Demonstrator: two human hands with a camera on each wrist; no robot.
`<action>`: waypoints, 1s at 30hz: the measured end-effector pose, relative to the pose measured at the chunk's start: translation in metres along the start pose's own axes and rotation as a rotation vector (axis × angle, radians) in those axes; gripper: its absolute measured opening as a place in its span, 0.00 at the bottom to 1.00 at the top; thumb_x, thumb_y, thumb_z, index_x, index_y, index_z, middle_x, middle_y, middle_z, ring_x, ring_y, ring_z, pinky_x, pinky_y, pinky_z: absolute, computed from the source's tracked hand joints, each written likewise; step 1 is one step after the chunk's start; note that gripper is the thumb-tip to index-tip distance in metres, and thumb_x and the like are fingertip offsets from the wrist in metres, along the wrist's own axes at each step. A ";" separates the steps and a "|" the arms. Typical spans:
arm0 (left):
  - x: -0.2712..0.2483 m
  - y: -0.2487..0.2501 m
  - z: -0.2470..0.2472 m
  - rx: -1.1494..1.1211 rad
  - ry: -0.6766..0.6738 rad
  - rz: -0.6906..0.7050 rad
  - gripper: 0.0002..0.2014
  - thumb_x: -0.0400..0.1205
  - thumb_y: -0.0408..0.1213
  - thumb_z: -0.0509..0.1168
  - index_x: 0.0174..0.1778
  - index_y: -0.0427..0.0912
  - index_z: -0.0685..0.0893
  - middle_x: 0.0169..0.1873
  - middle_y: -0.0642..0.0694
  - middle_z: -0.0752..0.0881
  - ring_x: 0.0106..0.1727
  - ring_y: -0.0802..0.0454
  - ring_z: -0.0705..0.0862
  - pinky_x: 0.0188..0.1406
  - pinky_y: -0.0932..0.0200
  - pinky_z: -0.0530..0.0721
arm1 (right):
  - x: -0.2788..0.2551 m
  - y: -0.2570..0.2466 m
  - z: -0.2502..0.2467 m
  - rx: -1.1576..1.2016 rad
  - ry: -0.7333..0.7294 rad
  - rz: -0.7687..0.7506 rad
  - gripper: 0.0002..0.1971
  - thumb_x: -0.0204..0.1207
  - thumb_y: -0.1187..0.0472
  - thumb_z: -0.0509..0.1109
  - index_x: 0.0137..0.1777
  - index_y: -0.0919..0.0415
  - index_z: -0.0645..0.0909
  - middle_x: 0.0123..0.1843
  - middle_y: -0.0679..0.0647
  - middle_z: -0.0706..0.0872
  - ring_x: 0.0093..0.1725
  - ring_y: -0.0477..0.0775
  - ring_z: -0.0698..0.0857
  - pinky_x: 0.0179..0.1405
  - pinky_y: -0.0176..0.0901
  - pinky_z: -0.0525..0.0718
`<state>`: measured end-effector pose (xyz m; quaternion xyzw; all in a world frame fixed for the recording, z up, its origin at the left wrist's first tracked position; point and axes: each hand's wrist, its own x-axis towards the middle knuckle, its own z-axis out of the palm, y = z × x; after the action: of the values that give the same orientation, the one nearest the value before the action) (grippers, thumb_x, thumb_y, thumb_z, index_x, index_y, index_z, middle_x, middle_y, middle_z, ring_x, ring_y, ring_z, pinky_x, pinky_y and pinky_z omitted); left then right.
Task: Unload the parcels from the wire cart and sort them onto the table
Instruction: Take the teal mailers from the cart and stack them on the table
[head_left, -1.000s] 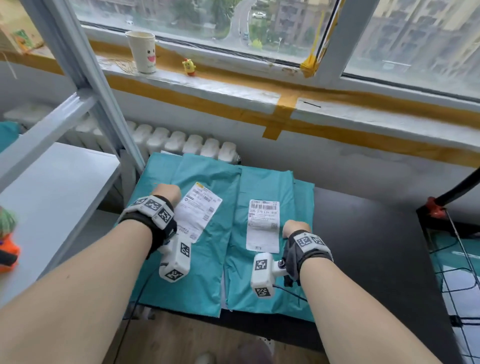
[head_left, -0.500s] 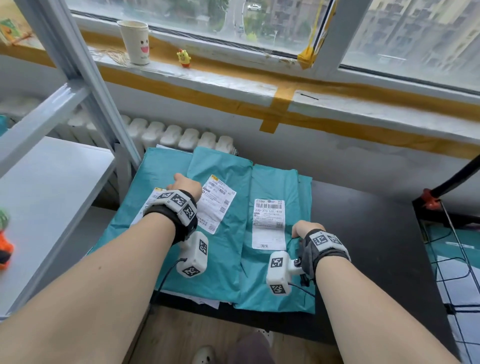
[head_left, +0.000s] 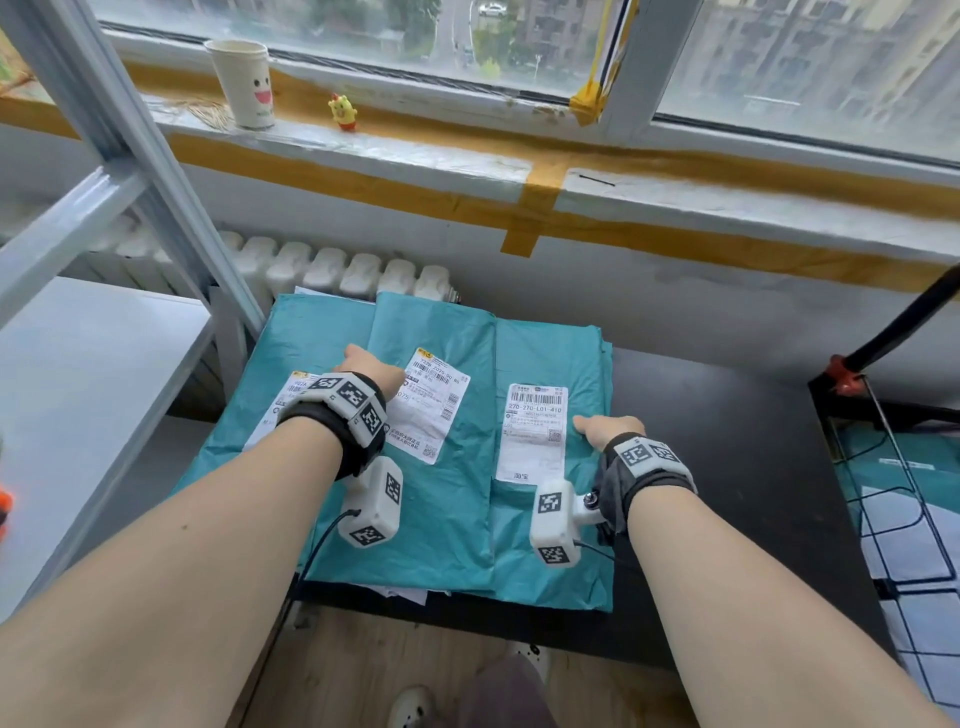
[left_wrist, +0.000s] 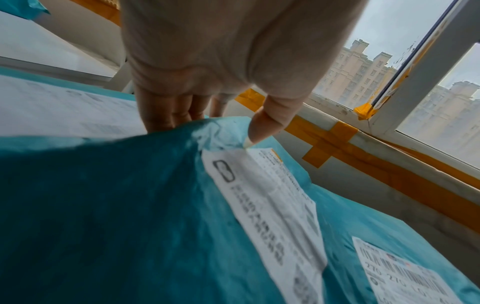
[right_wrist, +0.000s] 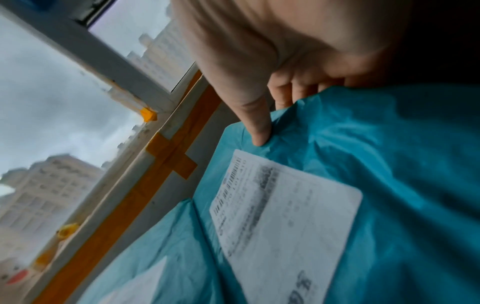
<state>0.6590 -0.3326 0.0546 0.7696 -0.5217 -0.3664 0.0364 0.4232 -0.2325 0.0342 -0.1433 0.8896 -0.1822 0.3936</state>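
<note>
Left wrist view shows the left hand (left_wrist: 218, 61) on the edge of the middle teal parcel (left_wrist: 116, 205): the fingers (left_wrist: 161, 111) go behind the raised fold and the thumb (left_wrist: 262, 125) presses on top beside its white shipping label (left_wrist: 272, 205), so the hand pinches the plastic. In the right wrist view the right hand (right_wrist: 259, 51) pinches the right teal parcel (right_wrist: 402, 185) the same way, thumb (right_wrist: 255, 123) on top near the label (right_wrist: 285, 216), fingers (right_wrist: 283, 94) curled under the fold.

In the head view both parcels lie flat, side by side and overlapping, on the left end of the black table (head_left: 727, 467). They are thin, wrinkled plastic mailers. A third teal parcel (head_left: 249, 415) lies partly under the middle one; the left wrist covers most of its label. The fingertips of both hands are hidden in every view. The label text is blurred in the wrist views. The wire cart (head_left: 904, 509) is cut off at the right edge.
</note>
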 end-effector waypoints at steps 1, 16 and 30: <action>0.000 0.000 0.000 0.008 0.002 0.004 0.26 0.81 0.38 0.63 0.73 0.34 0.63 0.66 0.33 0.77 0.67 0.36 0.77 0.65 0.48 0.75 | 0.002 0.002 -0.001 -0.012 0.011 -0.005 0.25 0.78 0.58 0.68 0.71 0.72 0.71 0.71 0.63 0.78 0.66 0.62 0.81 0.57 0.44 0.76; -0.033 0.040 0.025 -0.152 -0.341 0.158 0.17 0.74 0.30 0.63 0.59 0.30 0.77 0.33 0.40 0.76 0.40 0.42 0.77 0.44 0.54 0.79 | -0.001 -0.014 -0.018 -0.141 -0.048 -0.258 0.30 0.86 0.45 0.47 0.73 0.70 0.72 0.75 0.66 0.73 0.74 0.63 0.73 0.69 0.46 0.69; -0.035 0.062 0.076 -0.169 -0.362 0.085 0.27 0.80 0.33 0.63 0.74 0.30 0.66 0.67 0.34 0.76 0.67 0.37 0.77 0.64 0.52 0.77 | 0.022 -0.007 0.003 -0.082 -0.225 -0.211 0.40 0.77 0.42 0.67 0.80 0.68 0.61 0.77 0.60 0.72 0.74 0.60 0.73 0.68 0.48 0.72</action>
<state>0.5581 -0.3072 0.0445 0.6626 -0.5192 -0.5393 0.0217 0.4113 -0.2479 0.0210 -0.2715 0.8265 -0.1691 0.4632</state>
